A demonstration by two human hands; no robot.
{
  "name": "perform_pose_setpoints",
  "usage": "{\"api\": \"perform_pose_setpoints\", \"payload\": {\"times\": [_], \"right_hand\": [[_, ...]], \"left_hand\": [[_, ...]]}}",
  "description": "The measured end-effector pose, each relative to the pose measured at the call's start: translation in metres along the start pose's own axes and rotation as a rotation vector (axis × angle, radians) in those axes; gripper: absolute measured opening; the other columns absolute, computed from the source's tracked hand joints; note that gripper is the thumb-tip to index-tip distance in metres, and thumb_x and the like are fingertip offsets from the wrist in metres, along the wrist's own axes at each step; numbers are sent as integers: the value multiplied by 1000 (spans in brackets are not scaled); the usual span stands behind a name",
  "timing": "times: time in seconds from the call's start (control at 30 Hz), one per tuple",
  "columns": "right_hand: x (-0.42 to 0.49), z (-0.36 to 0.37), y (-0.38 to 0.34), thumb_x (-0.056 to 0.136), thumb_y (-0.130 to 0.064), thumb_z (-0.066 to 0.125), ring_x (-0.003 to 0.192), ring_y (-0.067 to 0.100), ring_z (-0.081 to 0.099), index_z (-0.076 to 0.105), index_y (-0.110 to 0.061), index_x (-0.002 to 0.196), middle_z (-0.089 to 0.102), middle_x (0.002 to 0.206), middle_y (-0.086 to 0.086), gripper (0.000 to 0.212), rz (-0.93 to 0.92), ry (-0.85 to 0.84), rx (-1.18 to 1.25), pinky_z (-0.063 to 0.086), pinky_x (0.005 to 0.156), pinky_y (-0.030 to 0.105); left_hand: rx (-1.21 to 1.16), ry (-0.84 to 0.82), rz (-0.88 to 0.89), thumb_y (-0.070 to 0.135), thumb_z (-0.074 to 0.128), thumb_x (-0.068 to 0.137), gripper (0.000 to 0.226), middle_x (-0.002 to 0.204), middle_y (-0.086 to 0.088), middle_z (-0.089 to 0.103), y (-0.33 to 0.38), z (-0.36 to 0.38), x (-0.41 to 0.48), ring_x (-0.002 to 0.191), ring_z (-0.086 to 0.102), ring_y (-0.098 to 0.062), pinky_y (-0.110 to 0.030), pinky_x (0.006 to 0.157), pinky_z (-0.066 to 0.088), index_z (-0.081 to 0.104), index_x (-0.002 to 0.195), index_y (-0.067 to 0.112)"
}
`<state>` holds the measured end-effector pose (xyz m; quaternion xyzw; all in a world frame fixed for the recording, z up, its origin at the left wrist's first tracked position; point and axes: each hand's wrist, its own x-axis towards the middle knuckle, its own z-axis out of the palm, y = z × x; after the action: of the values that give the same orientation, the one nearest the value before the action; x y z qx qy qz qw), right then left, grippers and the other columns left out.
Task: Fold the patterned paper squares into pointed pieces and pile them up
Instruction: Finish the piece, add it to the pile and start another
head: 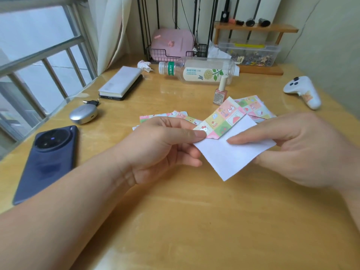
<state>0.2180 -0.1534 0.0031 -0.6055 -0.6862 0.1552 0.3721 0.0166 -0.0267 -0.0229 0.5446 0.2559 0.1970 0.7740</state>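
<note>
Wooden desk, 东方树叶 bottle, part-folded patterned paper

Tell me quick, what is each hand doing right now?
Left hand: closed, pinching the partly folded paper square at its left corner.
Right hand: closed, pinching the same paper square on its right side.

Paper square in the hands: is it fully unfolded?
No, the paper square has a patterned flap folded over its white side, and the left hand and the right hand pinch it.
</note>
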Motion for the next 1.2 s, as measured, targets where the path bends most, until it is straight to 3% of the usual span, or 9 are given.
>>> {"api": "perform_pose_setpoints", "payload": {"times": [0.1,0.2,0.33,0.43,0.63,0.77,0.97,1.13,1.2], "right_hand": [[1,1,6,68,-33,82,88,6,73,77,-41,92,76,88,-21,26,-32,59,72,56,78,20],[3,3,11,71,-36,81,81,32,71,79,-22,86,78,82,0,20,-54,132,193,57,75,45],[5,7,11,75,-21,75,76,29,74,75,-6,76,78,79,6,15,-6,155,343,60,72,32],[5,13,7,72,-14,73,74,26,75,71,3,79,77,77,10,18,40,174,444,61,70,30],[6,18,2,72,-23,74,74,37,72,73,0,80,77,81,15,24,64,220,475,61,72,38],[6,18,2,71,-25,78,72,34,72,75,-4,78,76,82,15,22,95,218,473,60,72,38],[9,21,5,67,-28,77,63,28,70,68,3,73,73,72,17,33,158,293,523,57,67,33],[7,23,3,68,-18,78,60,29,69,61,1,60,69,66,16,27,198,280,574,59,66,37],[7,23,2,68,-15,86,59,29,69,61,-1,63,69,65,14,30,213,269,565,58,66,37]], "left_hand": [[-11,25,71,5,72,77,22,72,-16,66,0,0,0,53,59,-18,-27,54,56,68,97,-4],[52,50,259,-1,71,81,28,77,-20,69,-2,-1,2,56,64,-26,-31,59,56,67,108,5],[226,24,493,-1,62,88,22,96,-13,72,-4,-3,-2,81,69,-28,-39,78,57,72,105,8],[376,-1,556,8,71,85,22,101,-14,69,-4,-2,-6,88,68,-27,-44,74,55,73,106,5],[361,186,523,13,78,74,23,91,-10,78,-4,6,-5,83,73,-23,-40,83,60,75,95,8],[338,240,492,15,77,75,16,78,-12,76,-2,7,-4,70,70,-14,-27,73,59,74,85,3],[319,307,492,11,80,75,11,75,-12,75,1,10,-7,66,70,-14,-23,67,58,73,77,4],[149,332,460,0,80,74,24,65,-11,72,0,10,-3,54,67,-18,-23,59,54,69,94,3],[147,331,430,2,81,74,20,64,-11,72,0,11,-2,53,65,-18,-22,58,52,72,91,3]]}}
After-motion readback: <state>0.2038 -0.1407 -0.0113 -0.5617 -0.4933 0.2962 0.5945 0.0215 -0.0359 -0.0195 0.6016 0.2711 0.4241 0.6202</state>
